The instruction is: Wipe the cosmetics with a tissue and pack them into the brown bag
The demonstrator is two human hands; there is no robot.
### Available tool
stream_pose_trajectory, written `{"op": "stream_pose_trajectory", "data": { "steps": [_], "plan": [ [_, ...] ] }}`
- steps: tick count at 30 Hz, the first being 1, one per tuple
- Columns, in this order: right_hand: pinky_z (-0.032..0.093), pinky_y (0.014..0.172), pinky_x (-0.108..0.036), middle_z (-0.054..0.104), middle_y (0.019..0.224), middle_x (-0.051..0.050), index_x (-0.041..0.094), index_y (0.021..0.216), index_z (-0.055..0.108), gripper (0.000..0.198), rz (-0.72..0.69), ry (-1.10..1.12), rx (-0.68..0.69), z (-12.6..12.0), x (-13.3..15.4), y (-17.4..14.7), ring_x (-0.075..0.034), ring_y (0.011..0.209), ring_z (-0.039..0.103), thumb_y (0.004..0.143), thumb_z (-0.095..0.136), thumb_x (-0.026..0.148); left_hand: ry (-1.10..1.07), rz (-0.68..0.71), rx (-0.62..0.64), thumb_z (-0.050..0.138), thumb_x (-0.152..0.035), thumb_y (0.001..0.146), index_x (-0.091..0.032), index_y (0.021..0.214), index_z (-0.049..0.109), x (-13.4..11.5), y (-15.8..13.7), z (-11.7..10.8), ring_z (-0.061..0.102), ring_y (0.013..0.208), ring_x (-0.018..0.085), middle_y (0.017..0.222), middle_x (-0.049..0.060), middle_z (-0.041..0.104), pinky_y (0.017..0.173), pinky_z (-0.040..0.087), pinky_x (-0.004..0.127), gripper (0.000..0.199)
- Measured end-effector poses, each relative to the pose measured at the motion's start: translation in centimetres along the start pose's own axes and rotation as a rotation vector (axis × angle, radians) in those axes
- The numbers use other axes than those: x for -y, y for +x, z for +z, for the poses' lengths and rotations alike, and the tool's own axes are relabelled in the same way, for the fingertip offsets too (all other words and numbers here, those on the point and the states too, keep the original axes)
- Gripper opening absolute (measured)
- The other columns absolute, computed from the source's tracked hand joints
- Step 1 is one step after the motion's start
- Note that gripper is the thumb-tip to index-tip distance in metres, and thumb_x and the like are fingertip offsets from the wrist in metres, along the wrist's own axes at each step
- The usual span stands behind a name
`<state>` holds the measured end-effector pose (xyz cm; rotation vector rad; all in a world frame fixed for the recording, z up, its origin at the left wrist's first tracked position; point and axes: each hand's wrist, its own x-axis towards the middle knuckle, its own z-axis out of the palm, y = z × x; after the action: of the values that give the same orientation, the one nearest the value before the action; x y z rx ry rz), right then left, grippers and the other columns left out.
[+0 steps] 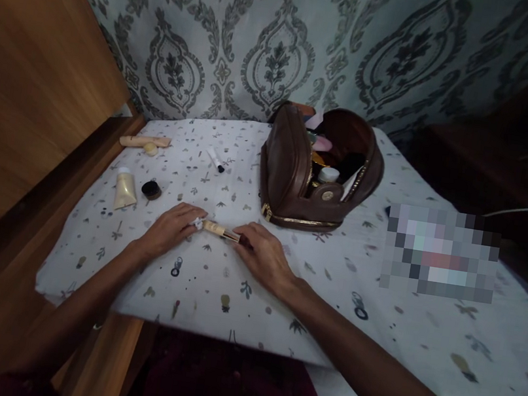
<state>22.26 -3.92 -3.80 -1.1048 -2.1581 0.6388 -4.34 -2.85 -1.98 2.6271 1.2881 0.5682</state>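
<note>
Cosmetic tube (pixel 218 229), slim and beige, sits between both hands above the surface (pixel 275 319). Left hand (pixel 170 229) has its grip closed at the tube's pale end, beside a whitish scrap (pixel 197 222); right hand (pixel 264 256) has its grip closed around the dark end. From the tube, an unzipped brown cosmetics bag (pixel 288 168) stands at two o'clock, a dark-lidded jar (pixel 150 190) at ten.

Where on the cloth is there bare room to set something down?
Free: cloth between left forearm and right forearm, nearer than the slim tube; also between bag and white tube. Crowded: left side, around cream tube, jar and beige tube. At the pixelated patch, I can't tell.
</note>
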Motion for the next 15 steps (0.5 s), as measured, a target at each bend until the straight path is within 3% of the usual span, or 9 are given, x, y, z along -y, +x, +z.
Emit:
{"op": "stream_pose_trajectory", "data": {
  "steps": [7,12,15],
  "plan": [
    [0.044,0.072,-0.030,0.059,0.087,-0.005,0.018,0.099,0.064,0.011,-0.008,-0.026,0.005,-0.3,0.4,0.1,-0.019,0.079,0.056,0.093,0.056,0.020,0.145,-0.018,-0.031,0.049,-0.021,0.096,-0.018,0.125,0.058,-0.9,0.0,0.1,0.061,0.110,0.025,0.118,0.010,0.069,0.093,0.049,0.043,0.031],
    [0.045,0.075,-0.031,0.061,0.087,-0.006,0.018,0.098,0.064,0.013,-0.028,-0.016,0.019,-0.3,0.5,0.0,-0.020,0.082,0.057,0.095,0.053,0.026,0.272,0.148,-0.043,0.048,-0.016,0.096,-0.016,0.129,0.055,-4.6,0.9,1.4,0.058,0.117,0.025,0.125,0.013,0.066,0.093,0.044,0.040,0.034],
    [0.044,0.074,-0.031,0.061,0.086,-0.006,0.017,0.095,0.063,0.015,-0.022,0.031,0.005,-0.4,0.5,0.1,-0.019,0.081,0.057,0.095,0.052,0.027,0.317,0.167,-0.027,0.046,-0.014,0.096,-0.016,0.129,0.055,-5.1,1.4,1.8,0.058,0.116,0.025,0.126,0.014,0.065,0.094,0.042,0.041,0.034]
  ]
}}
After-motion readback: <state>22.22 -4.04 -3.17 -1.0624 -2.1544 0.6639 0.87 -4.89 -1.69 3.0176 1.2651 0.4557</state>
